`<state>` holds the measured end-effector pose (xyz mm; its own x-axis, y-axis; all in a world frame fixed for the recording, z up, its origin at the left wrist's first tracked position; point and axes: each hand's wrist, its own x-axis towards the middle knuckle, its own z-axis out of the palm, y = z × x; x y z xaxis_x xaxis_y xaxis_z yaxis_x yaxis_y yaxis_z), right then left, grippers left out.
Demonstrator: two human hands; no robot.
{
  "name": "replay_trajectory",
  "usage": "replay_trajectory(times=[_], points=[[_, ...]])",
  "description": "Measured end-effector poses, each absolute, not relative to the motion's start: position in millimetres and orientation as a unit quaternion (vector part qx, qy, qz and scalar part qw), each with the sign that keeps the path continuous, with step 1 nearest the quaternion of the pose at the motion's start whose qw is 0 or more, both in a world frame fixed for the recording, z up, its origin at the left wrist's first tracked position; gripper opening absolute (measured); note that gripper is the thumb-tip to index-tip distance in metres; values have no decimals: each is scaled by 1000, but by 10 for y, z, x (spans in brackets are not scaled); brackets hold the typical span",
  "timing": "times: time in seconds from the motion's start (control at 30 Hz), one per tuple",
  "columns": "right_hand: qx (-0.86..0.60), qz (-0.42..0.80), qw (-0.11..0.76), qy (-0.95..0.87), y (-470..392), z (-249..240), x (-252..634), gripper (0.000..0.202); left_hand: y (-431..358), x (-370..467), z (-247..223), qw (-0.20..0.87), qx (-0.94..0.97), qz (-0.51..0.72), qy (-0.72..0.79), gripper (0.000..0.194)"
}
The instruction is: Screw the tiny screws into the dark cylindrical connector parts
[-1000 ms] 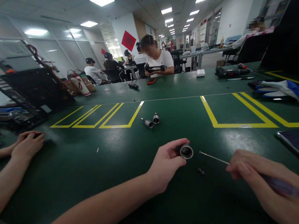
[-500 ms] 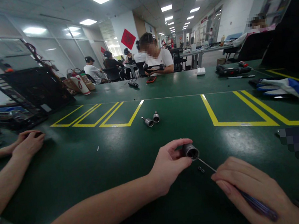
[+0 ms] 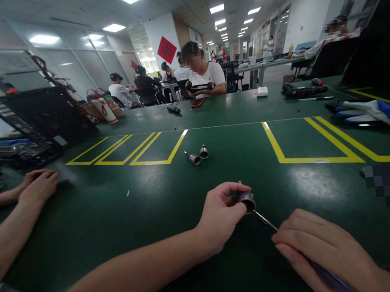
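My left hand (image 3: 222,212) pinches a grey metal cup-shaped bit (image 3: 247,201) between thumb and fingers, its open mouth tilted down toward my right hand. In my right hand (image 3: 322,249) is a thin-shafted screwdriver (image 3: 265,220) with a purplish handle, mostly hidden by the palm. Its tip reaches the cup's mouth; how far it goes inside I cannot see. Just behind the shaft, tiny dark rings (image 3: 262,221) lie on the table, partly covered by it. Farther off, two similar cup-shaped bits with thin shanks, one tilted (image 3: 193,158) and one upright-looking (image 3: 203,152), rest side by side.
Yellow tape outlines (image 3: 278,144) mark the green table (image 3: 119,224). Another person's hands (image 3: 39,185) rest at the left. Gloves (image 3: 371,111) and a black power tool (image 3: 303,88) lie at the right. A person (image 3: 206,74) sits across, behind a red phone (image 3: 197,102).
The cup in my left hand has tipped, its mouth now facing lower. My right hand and the screwdriver have shifted slightly left and down, covering part of the tiny rings.
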<state>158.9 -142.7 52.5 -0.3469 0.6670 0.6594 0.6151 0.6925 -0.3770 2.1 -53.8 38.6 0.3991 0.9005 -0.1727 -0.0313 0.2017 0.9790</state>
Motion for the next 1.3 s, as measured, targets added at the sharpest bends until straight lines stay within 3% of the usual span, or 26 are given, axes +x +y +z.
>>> replay_trajectory(times=[0.7, 1.0, 1.13, 1.3], points=[[-401, 46, 384, -830, -1409, 511, 1577, 17, -556, 21, 369, 647, 530, 362, 412, 22], [-403, 42, 391, -826, -1386, 485, 1626, 15, -548, 4, 395, 643, 555, 343, 401, 39], [-411, 63, 387, -823, -1423, 517, 1632, 17, -507, -24, 296, 615, 607, 344, 368, 38], [-484, 86, 451, -745, -1427, 519, 1746, 32, -510, -94, 257, 534, 721, 309, 316, 43]])
